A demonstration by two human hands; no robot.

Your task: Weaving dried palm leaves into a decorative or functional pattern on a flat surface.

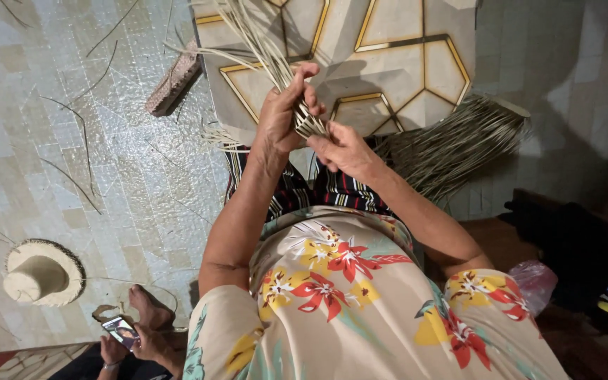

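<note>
I am gripping a small woven strip (309, 124) near the top centre of the frame, my left hand (281, 116) closed around it from the left with the thumb hooked over the top. My right hand (345, 149) is pinching the lower edge of the same strip from the right, fingers curled tight. Loose straw strands (251, 39) are fanning up and left from the woven part, so only a short stretch looks plaited and most of the length is lying unworked (my judgement, since my fingers are hiding much of the weave). A big bundle of straw (459, 144) is lying at the right, behind my right forearm, waiting untouched. At the lower left a finished straw hat (42, 273) is sitting on the tiled floor (135, 176), and beside it another person is holding a phone (119, 329).
</note>
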